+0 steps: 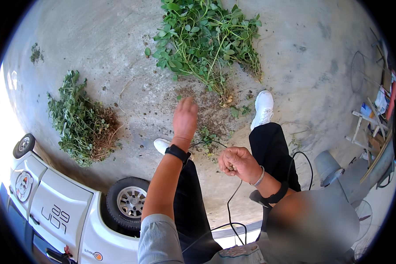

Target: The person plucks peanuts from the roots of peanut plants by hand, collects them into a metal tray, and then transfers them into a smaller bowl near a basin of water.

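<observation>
My left hand (pixel 185 118) reaches forward above the soil-strewn concrete, its fingers stretched out with nothing visible in them. Ahead of it lies a large heap of leafy green peanut plants (pixel 198 42), with roots and a few pale pods (pixel 226 100) at the near end. Closer to my body, my right hand (pixel 238 162) is closed, fingertips curled in; a small brownish thing may be in it, too hidden to name. A smaller bundle of peanut plants (pixel 81 121) lies to the left, its brown roots turned right.
A white vehicle (pixel 61 202) stands at lower left, its wheel (pixel 128 201) near my left arm. A black cable (pixel 229 211) loops by my legs. At right are a grey bucket (pixel 329 167) and a wooden frame (pixel 361 130). Loose leaves (pixel 207 135) lie between my white shoes (pixel 263 108).
</observation>
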Available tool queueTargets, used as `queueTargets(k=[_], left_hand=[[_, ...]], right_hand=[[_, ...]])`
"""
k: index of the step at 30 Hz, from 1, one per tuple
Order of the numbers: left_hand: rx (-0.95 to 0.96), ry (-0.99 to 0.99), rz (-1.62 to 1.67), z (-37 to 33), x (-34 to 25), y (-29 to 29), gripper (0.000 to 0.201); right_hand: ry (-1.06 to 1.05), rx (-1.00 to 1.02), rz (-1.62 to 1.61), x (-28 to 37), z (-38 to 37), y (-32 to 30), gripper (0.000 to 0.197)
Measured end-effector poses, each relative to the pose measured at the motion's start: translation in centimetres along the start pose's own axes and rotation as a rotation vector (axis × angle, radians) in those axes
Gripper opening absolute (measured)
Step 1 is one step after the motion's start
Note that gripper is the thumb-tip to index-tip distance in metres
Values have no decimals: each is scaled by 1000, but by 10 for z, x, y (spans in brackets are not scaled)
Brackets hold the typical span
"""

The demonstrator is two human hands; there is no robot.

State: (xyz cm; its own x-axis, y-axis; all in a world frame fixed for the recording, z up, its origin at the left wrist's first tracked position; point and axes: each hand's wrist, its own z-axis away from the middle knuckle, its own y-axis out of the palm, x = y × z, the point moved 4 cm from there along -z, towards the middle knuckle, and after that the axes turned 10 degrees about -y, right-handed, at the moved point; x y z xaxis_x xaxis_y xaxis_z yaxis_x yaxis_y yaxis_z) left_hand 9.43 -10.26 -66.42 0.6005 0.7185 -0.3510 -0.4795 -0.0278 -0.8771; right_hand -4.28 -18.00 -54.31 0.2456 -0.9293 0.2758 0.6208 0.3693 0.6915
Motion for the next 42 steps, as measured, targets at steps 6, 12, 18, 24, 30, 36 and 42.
queueTargets(k=[6,12,18,24,30,36,42], left_hand=[[23,456,-128,-58,-92,82,17],[128,103,-395,-62,-60,79,9],[240,13,-227,-19,-25,9,11],[-83,48,246,3,-25,-102,14],[-81,-34,454,30,-25,-157,11],[-104,2,496,-1,-54,-135,24],[177,528,173,-97,-150,-18,8]], right_hand=[[-69,-49,98,27,8,-9,34],[-87,-201,70,33,17,-25,32],[-115,-210,12,27,11,-18,29],[-120,-267,11,19,5,-18,8],[-100,-321,-2,6,-1,-20,7],[-316,-640,35,29,9,-47,9],[-364,-714,-17,59,22,-64,11]])
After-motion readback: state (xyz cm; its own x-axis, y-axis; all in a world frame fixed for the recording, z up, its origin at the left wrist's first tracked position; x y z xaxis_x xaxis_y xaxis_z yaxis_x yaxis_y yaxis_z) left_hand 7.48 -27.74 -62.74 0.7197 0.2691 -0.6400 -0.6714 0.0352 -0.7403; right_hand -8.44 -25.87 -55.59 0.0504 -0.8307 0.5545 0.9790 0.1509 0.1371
